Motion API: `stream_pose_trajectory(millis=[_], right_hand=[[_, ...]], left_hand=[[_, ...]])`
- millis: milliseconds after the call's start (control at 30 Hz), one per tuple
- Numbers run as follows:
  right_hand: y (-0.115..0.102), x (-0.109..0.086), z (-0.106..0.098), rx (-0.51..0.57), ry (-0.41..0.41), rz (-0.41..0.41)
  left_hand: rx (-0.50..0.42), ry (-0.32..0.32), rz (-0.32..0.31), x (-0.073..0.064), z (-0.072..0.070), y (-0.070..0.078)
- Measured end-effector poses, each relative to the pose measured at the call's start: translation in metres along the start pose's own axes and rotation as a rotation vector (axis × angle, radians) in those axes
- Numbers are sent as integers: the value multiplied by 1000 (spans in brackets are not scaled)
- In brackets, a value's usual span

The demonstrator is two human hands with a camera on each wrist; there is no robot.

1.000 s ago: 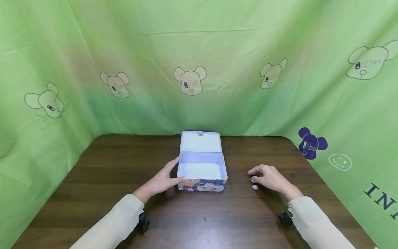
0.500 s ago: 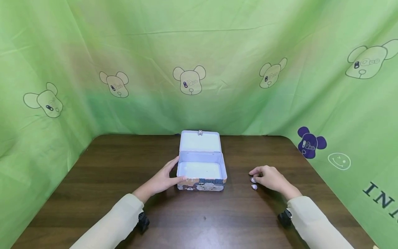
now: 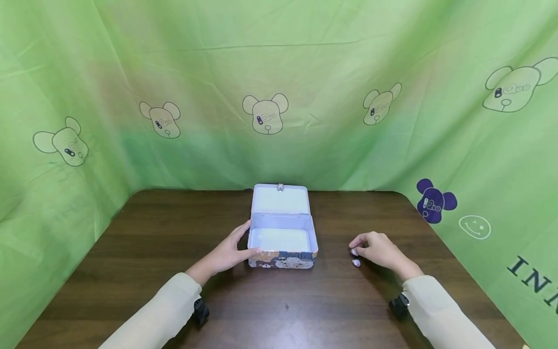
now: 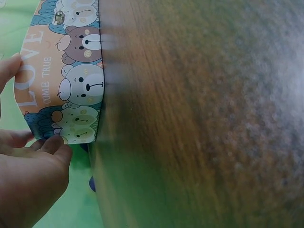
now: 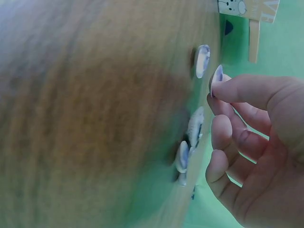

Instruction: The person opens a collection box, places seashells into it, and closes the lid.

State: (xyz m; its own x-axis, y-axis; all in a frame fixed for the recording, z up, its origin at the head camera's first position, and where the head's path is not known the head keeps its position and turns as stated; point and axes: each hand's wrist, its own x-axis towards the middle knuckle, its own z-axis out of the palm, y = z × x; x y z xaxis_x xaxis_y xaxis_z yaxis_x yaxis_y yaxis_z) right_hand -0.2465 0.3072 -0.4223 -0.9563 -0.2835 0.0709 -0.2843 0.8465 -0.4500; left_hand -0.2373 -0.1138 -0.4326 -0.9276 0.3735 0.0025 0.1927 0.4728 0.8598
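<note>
A lidded tin box with printed bears stands on the table, its lid raised and its pale inside facing up. My left hand grips its left front corner, thumb on the front rim and fingers along the side. To the right of the box, my right hand pinches a small whitish-purple seashell between thumb and index finger. A second shell lies on the table just in front of that hand. In the right wrist view more shells lie beyond the fingers, hidden under the hand in the head view.
The dark wooden table reaches back to a green curtain printed with bear heads, which hangs along the back and both sides. The box's raised lid stands at the rear of the table.
My right thumb and index finger have closed on the shell, which has shifted slightly at their tips. My left hand and the tin box have kept their places.
</note>
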Motion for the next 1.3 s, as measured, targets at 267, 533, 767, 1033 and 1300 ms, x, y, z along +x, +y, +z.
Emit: stream_pose_trajectory(millis=[267,533,767,1033,1300], right_hand=[[-11,5,-3,16,22,-21],[-29,13,-11,28,57,-59],[-46,23,-15,15,102,-124],[-70,31,-11,70,129,-186],[-90,41,0,154,132,-243]], left_hand=[[-7,-3,1,0,1,-1],[-12,-9,8,0,0,0],[-2,-14,18,0,0,0],[-5,-5,9,-1,0,0],[-8,-9,13,-2,0,0]])
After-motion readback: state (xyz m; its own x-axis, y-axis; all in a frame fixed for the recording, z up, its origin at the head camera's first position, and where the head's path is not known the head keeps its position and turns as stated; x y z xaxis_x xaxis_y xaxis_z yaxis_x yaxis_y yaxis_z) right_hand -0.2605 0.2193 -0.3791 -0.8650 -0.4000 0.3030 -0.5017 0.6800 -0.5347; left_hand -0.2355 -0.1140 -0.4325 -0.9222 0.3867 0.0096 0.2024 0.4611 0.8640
